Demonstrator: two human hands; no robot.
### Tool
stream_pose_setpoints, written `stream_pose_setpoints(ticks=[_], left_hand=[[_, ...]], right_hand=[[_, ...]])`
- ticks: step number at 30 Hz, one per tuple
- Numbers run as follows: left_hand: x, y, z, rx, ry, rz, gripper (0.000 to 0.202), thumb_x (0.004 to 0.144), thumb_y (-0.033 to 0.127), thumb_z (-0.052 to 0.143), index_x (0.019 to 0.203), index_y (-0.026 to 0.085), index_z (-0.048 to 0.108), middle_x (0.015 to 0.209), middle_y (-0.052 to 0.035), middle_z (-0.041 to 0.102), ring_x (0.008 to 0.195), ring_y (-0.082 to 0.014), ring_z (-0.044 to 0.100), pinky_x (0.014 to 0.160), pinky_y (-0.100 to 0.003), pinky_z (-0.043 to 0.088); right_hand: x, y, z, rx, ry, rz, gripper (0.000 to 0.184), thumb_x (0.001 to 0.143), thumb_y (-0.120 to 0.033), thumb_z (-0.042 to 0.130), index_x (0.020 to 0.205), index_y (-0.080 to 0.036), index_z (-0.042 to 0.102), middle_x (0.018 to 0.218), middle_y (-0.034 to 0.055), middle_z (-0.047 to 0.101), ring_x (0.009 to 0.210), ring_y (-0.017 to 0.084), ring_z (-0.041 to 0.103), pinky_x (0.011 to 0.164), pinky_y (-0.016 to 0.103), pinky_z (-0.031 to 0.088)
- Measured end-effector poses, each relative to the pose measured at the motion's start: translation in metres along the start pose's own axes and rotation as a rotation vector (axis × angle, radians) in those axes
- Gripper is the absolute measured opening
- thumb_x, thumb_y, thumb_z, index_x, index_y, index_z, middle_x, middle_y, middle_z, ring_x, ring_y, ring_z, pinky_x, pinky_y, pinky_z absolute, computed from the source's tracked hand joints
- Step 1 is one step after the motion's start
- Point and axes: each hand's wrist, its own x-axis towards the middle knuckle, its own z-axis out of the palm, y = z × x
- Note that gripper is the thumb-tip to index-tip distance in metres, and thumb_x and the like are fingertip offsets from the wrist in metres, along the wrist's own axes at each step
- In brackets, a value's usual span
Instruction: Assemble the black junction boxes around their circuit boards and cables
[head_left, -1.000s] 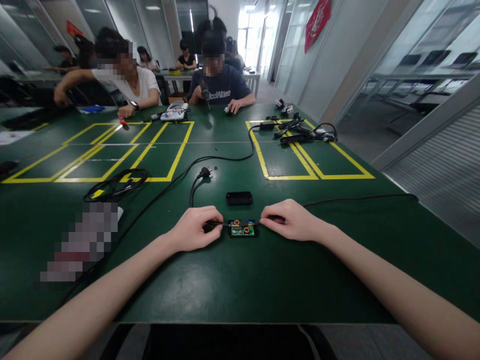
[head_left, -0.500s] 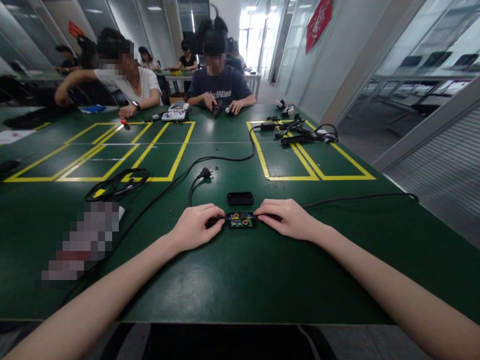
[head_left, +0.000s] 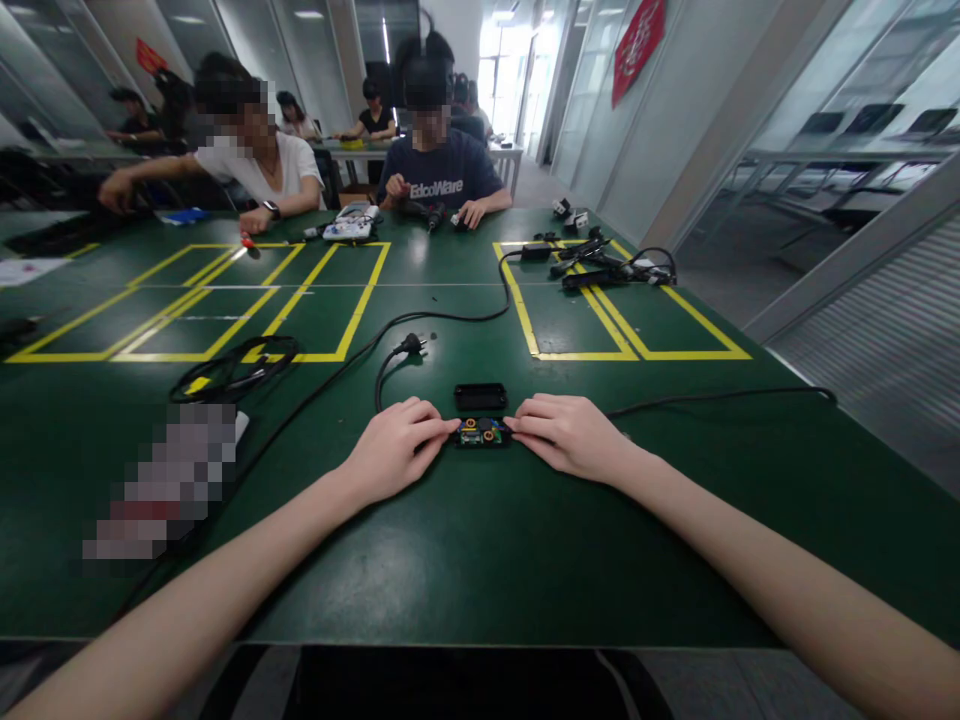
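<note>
Small black box [head_left: 482, 434] with exposed board lies on green table [head_left: 480, 570], black cover [head_left: 481, 398] just beyond it. Left hand [head_left: 451, 432] and right hand [head_left: 511, 428] touch opposite ends, fingers narrow; can't tell whether either actually grips. Plug [head_left: 409, 346] lies beyond left hand.

This place seems to be an office room which is used as an electronics workshop. Tall glass walls with pale frames [head_left: 787, 110] surround it, and behind them stand dark office chairs [head_left: 874, 119]. The large green desk [head_left: 420, 580], marked with yellow tape rectangles [head_left: 365, 300], carries a dark hand drill [head_left: 433, 214], black cables [head_left: 589, 280] and an opened black plastic case with a circuit board [head_left: 481, 433]. Several people [head_left: 450, 165] sit working.
</note>
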Motion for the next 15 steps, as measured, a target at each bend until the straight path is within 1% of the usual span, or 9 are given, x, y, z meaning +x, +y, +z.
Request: stream_pose_setpoints(ticks=[2, 4, 7, 8, 10, 12, 13, 15], left_hand=[[0.001, -0.001, 0.001, 0.033, 0.012, -0.018, 0.028, 0.107, 0.023, 0.050, 0.116, 0.019, 0.076, 0.097, -0.0080, 0.071, 0.088, -0.0216, 0.064, 0.077, -0.034, 0.054], [0.001, 0.000, 0.001, 0.033, 0.009, -0.025, 0.027, 0.107, 0.022, 0.050, 0.115, 0.019, 0.076, 0.098, -0.0081, 0.071, 0.090, -0.0221, 0.064, 0.078, -0.035, 0.054], [0.001, 0.001, 0.000, 0.013, -0.007, -0.035, 0.027, 0.105, 0.021, 0.051, 0.117, 0.020, 0.075, 0.103, -0.0088, 0.072, 0.093, -0.0231, 0.065, 0.081, -0.038, 0.055], [0.001, 0.002, 0.000, 0.008, -0.010, -0.044, 0.027, 0.104, 0.021, 0.051, 0.119, 0.020, 0.074, 0.105, -0.0093, 0.072, 0.094, -0.0237, 0.065, 0.082, -0.039, 0.055], [0.001, 0.004, 0.000, -0.006, -0.007, -0.070, 0.028, 0.103, 0.024, 0.054, 0.125, 0.019, 0.072, 0.110, -0.0107, 0.072, 0.098, -0.0257, 0.066, 0.085, -0.042, 0.056], [0.001, 0.005, 0.000, -0.027, -0.001, -0.104, 0.038, 0.100, 0.032, 0.062, 0.135, 0.020, 0.067, 0.119, -0.0126, 0.071, 0.106, -0.0289, 0.066, 0.091, -0.046, 0.056], [0.001, 0.005, 0.001, -0.037, -0.001, -0.120, 0.046, 0.097, 0.037, 0.067, 0.140, 0.021, 0.064, 0.125, -0.0138, 0.070, 0.112, -0.0310, 0.065, 0.095, -0.048, 0.056], [0.001, 0.004, 0.002, -0.043, -0.015, -0.139, 0.061, 0.091, 0.045, 0.074, 0.146, 0.023, 0.060, 0.139, -0.0158, 0.065, 0.125, -0.0352, 0.061, 0.105, -0.054, 0.052]], right_hand=[[0.002, -0.001, 0.002, -0.011, 0.024, -0.001, 0.030, 0.107, -0.024, 0.048, 0.105, -0.018, 0.077, 0.097, 0.0112, 0.075, 0.085, 0.022, 0.067, 0.071, 0.033, 0.052], [0.004, -0.001, 0.005, 0.027, 0.060, 0.015, 0.027, 0.104, -0.023, 0.051, 0.101, -0.018, 0.078, 0.098, 0.0106, 0.076, 0.085, 0.022, 0.067, 0.072, 0.034, 0.053], [0.005, 0.000, 0.010, 0.077, 0.174, 0.126, 0.026, 0.101, -0.023, 0.054, 0.096, -0.021, 0.080, 0.096, 0.0100, 0.075, 0.084, 0.023, 0.068, 0.075, 0.037, 0.053], [0.006, 0.001, 0.012, 0.081, 0.217, 0.176, 0.027, 0.101, -0.023, 0.054, 0.099, -0.021, 0.080, 0.097, 0.0107, 0.075, 0.085, 0.024, 0.068, 0.076, 0.039, 0.054], [0.007, 0.003, 0.017, 0.071, 0.265, 0.270, 0.029, 0.103, -0.025, 0.053, 0.114, -0.021, 0.079, 0.106, 0.0131, 0.075, 0.094, 0.027, 0.068, 0.082, 0.044, 0.054], [0.009, 0.004, 0.021, 0.060, 0.247, 0.334, 0.034, 0.104, -0.027, 0.054, 0.131, -0.023, 0.074, 0.123, 0.0150, 0.073, 0.110, 0.032, 0.066, 0.091, 0.050, 0.054], [0.010, 0.004, 0.024, 0.061, 0.220, 0.351, 0.037, 0.104, -0.028, 0.054, 0.136, -0.025, 0.072, 0.131, 0.0150, 0.071, 0.117, 0.033, 0.064, 0.095, 0.053, 0.053], [0.011, 0.005, 0.027, 0.089, 0.165, 0.363, 0.035, 0.105, -0.029, 0.053, 0.133, -0.027, 0.073, 0.137, 0.0135, 0.070, 0.124, 0.034, 0.061, 0.099, 0.056, 0.052]])
